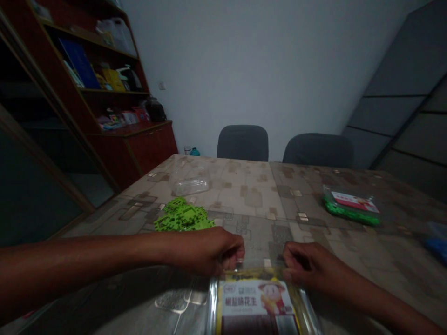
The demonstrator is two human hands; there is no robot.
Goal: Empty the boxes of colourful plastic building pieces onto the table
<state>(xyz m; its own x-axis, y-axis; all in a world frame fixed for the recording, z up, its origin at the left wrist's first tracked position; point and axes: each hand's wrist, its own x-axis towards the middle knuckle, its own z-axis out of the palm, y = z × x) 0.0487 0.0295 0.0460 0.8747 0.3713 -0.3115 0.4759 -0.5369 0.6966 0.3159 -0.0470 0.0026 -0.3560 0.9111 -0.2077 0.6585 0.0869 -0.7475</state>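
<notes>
A clear plastic box (256, 302) with a printed label showing a cartoon figure in a hat lies at the near edge of my view, its bottom part cut off. Yellow shows around the label. My left hand (221, 253) is closed on the box's far left corner, fingers curled inward. At the far right corner, my right hand (303, 265) pinches the rim in the same way. Just beyond my left forearm sits a pile of bright green toothed plastic pieces (185, 215). My fingertips are partly hidden and a little blurred.
An open clear plastic container (191, 185) stands farther back on the patterned table (251, 200). To the right lies a labelled box with green contents (351, 207); something blue (436, 244) is at the right edge. Two grey chairs (242, 142) stand behind the table.
</notes>
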